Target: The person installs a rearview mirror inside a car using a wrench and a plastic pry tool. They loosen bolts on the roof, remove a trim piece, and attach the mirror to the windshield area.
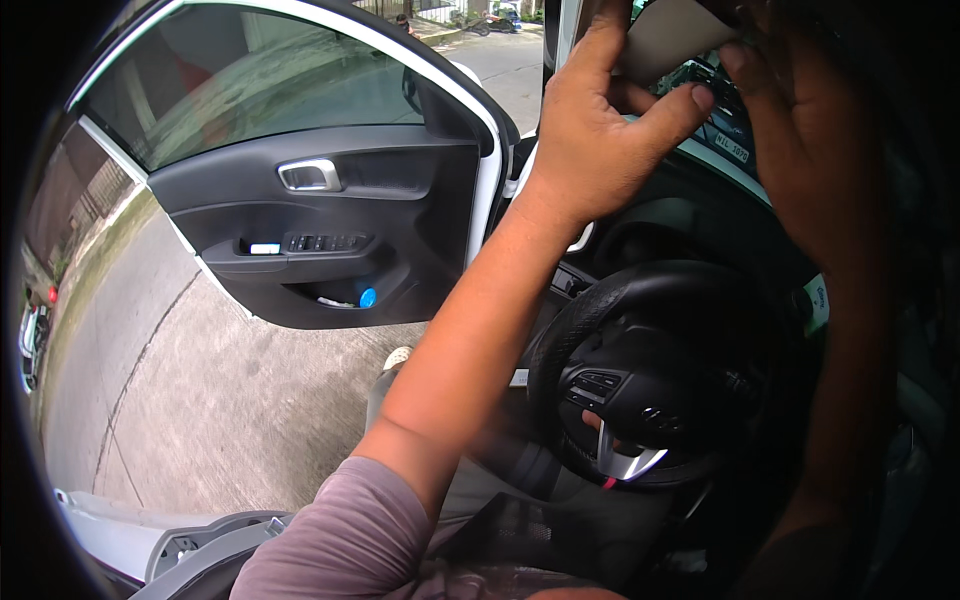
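Observation:
Both my arms are raised toward the top of the windshield. A smooth grey piece, flat with rounded edges, is between my hands; I cannot tell whether it is a sun visor or something loose. My left hand grips its left side, fingers up along the edge and thumb stretched out below it. My right hand, in deep shadow, is at its right side with the thumb against the edge. The right fingertips are lost in the dark. Below my hands is the black steering wheel.
To the left the car door stands wide open, with a blue round item in its pocket. Concrete pavement lies outside. Through the windshield another vehicle shows. A white and green item is right of the wheel.

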Tool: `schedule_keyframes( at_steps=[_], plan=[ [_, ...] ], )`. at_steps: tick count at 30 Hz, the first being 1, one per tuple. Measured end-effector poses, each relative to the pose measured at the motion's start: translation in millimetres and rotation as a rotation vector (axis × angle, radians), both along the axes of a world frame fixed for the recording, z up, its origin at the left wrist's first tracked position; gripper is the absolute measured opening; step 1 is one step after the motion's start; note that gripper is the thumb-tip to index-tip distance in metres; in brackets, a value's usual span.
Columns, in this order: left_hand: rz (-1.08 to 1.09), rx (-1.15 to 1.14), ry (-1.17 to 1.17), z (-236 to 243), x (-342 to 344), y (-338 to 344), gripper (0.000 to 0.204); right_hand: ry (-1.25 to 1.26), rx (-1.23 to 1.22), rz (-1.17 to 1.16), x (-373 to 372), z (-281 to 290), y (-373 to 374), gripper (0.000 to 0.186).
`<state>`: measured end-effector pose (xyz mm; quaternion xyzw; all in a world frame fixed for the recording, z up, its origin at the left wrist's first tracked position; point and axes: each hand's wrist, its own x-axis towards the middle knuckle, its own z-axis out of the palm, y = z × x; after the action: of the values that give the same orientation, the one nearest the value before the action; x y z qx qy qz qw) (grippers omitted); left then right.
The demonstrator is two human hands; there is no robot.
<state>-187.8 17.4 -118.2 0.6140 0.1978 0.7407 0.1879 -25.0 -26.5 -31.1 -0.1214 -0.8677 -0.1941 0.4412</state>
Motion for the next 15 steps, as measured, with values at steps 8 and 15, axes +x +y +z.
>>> schedule_keyframes(
  at_steps=[8,15],
  plan=[
    [0.057,-0.001,0.067,0,-3,-3,0.07,0.129,-0.033,0.08,-2,-12,19,0.023],
    [0.015,0.084,0.017,-6,-12,2,0.066,0.161,-0.019,-0.054,-5,-24,39,0.039]
  ],
)
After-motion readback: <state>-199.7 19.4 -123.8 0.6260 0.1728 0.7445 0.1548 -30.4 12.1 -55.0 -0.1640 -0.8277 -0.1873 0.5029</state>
